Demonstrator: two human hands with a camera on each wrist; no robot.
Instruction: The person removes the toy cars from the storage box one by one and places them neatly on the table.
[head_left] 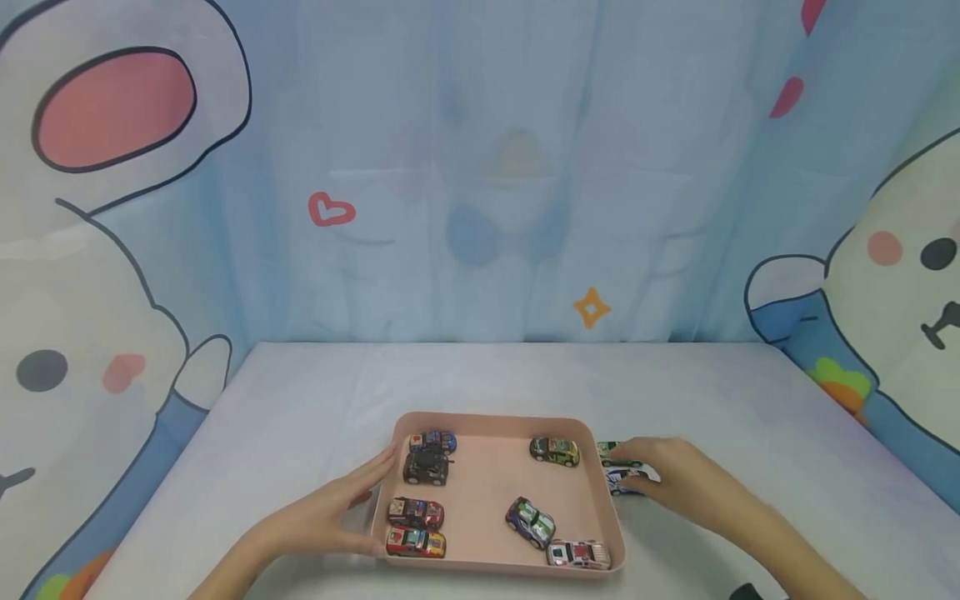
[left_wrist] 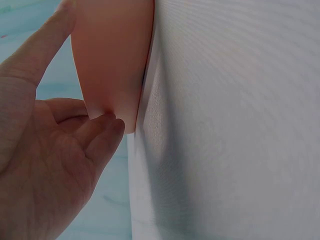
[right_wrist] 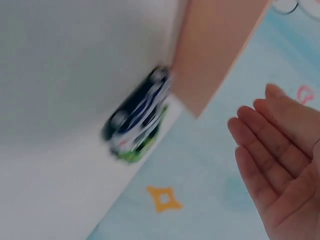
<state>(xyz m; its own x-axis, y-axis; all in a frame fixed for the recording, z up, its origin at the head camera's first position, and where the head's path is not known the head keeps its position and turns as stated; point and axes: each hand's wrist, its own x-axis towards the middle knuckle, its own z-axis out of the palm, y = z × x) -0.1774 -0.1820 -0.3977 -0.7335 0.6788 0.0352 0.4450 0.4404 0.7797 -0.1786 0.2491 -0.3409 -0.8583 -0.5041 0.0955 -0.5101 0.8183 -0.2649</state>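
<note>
A shallow pink tray (head_left: pixel 487 492) stands on the table with several small toy cars in it. My left hand (head_left: pixel 330 508) holds the tray's left side, thumb at the near corner and fingers along the outer wall; the left wrist view shows curled fingertips (left_wrist: pixel 107 120) against that wall. Outside the tray's right wall, a green toy car (head_left: pixel 611 454) and a white-and-blue toy car (right_wrist: pixel 145 107) stand side by side on the table. My right hand (head_left: pixel 675 479) overlaps both in the head view; in the right wrist view its fingers are loosely extended, holding nothing.
Within the tray, a black toy car (head_left: pixel 426 468) and others line the left side. A green-and-yellow car (head_left: pixel 555 451), a green-and-white car (head_left: pixel 530 523) and a white-and-red car (head_left: pixel 577 554) sit on the right. A printed curtain (head_left: pixel 487 167) hangs behind the white table (head_left: pixel 337 375).
</note>
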